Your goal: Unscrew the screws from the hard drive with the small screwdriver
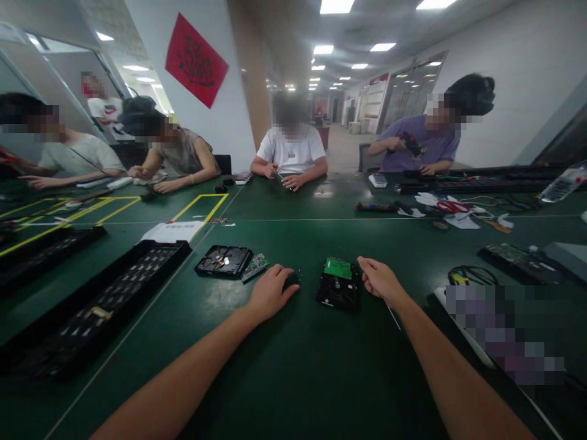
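A black hard drive [337,294] with a green circuit board [338,268] lies flat in front of me. Close to its right side, my right hand [380,280] is closed around a screwdriver [393,318]; the thin metal shaft points back toward me and the handle is hidden in the fingers. My left hand [271,292] rests on the table left of the drive, fingers apart and holding nothing I can see. Tiny pieces, perhaps screws [299,271], lie by its fingertips. Beyond that hand are a loose circuit board [257,265] and a second hard drive [224,261].
A long black tray [98,305] of small parts fills the left side of the green table [293,379]. At right lie a coiled black cable [474,275], another drive [518,263] and a partly blurred white-edged object [463,330]. Several people work across the table.
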A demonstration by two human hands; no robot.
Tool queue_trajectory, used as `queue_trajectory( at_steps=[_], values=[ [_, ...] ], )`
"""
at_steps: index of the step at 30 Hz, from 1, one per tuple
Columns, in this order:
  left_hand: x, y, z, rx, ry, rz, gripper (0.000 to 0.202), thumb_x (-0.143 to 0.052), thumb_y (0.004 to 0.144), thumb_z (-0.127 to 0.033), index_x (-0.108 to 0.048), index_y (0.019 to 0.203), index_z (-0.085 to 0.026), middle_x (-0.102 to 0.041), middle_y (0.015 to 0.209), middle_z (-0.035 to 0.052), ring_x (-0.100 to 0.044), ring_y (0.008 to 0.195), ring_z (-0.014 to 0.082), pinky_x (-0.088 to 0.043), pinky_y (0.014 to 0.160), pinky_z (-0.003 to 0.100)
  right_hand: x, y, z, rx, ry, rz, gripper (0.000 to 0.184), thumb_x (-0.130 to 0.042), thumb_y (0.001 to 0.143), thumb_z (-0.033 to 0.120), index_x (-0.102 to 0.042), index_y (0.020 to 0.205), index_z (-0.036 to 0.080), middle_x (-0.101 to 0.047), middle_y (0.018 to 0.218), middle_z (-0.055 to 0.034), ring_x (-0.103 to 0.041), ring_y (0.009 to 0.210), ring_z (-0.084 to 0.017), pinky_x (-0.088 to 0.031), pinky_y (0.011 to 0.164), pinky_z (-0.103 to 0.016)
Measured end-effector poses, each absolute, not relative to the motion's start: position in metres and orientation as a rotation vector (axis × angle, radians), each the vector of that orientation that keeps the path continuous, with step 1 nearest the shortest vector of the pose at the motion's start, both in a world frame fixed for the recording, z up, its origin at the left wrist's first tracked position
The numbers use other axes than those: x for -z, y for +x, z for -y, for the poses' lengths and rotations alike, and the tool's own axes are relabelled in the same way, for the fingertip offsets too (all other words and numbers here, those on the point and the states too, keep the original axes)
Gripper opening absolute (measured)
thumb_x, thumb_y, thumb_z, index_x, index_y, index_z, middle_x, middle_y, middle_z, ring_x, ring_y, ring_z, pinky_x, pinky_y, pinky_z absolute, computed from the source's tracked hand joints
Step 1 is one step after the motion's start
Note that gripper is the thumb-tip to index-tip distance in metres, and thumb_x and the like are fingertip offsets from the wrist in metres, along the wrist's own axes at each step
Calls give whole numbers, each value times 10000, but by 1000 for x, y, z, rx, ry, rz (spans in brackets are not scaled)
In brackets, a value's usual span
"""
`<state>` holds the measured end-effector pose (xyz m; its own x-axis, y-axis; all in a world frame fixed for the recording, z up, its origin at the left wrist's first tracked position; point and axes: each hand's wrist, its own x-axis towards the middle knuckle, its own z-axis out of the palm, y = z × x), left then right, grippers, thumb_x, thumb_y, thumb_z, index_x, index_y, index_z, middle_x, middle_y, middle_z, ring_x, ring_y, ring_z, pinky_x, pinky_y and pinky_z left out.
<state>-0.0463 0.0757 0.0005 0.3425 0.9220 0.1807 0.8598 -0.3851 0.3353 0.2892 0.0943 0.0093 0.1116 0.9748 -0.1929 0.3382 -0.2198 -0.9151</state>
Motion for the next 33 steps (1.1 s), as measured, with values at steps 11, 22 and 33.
queue_trajectory(
  at_steps=[11,22,33],
  values=[
    [6,-22,-100,-488,2321,-1681,330,-568,1000,-267,-666,1294,-154,-700,1141,113,-669,1065,240,-500,992,350,-21,288,-83,-1093,-1697,1434,481,-480,986,633,-673,1014,194,-626,742,-21,-520,501,-119,-358,419,-242],
    [17,-13,-128,-592,2325,-1606,210,-556,1006,-269,-739,1091,-211,-693,1055,77,-666,1034,219,-509,960,329,-16,289,-78,-1080,-1738,1418,499,-451,1000,640,-661,977,188,-624,714,-12,-514,489,-108,-371,445,-242],
    [28,-19,-130,-923,2225,-1510,113,-565,977,-195,-658,1035,-223,-680,1007,46,-658,947,205,-510,882,335,-12,291,-70,-990,-1788,1464,560,-444,984,693,-661,867,191,-625,650,-24,-524,470,-119,-353,454,-257]
  ],
)
